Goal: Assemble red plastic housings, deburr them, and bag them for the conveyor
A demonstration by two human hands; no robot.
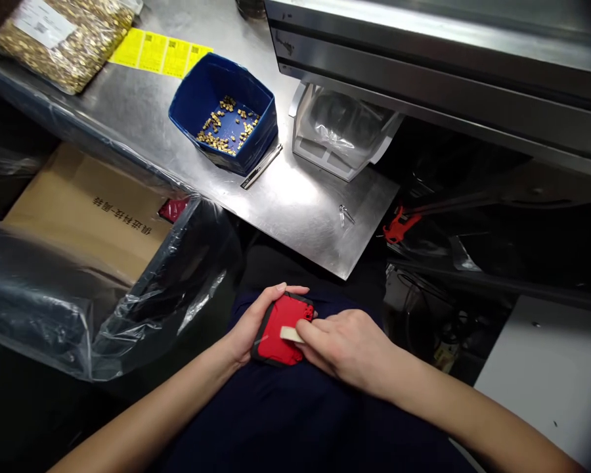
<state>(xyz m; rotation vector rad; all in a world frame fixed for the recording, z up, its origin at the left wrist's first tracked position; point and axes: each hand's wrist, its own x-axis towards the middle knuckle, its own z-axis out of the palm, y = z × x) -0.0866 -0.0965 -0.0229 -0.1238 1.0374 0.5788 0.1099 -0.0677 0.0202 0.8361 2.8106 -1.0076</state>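
My left hand (253,322) is closed round the edge of a red plate-like part with a black rim (278,328); it looks like a phone case. It lies over my lap, red face up. My right hand (347,345) pinches a short, flat, cream-coloured strip (291,335) against that red face. What kind of tool or scrap the strip is, I cannot make out. The fingertips of my right hand partly hide the case's right side.
On the metal bench (320,243) stand a blue bin (197,108) with small brass pieces, a utility knife (262,167) and a grey bin (320,161). A bag of brass parts (79,46) and yellow labels (155,54) lie behind. A plastic-lined crate (142,322) holds cardboard (88,210).
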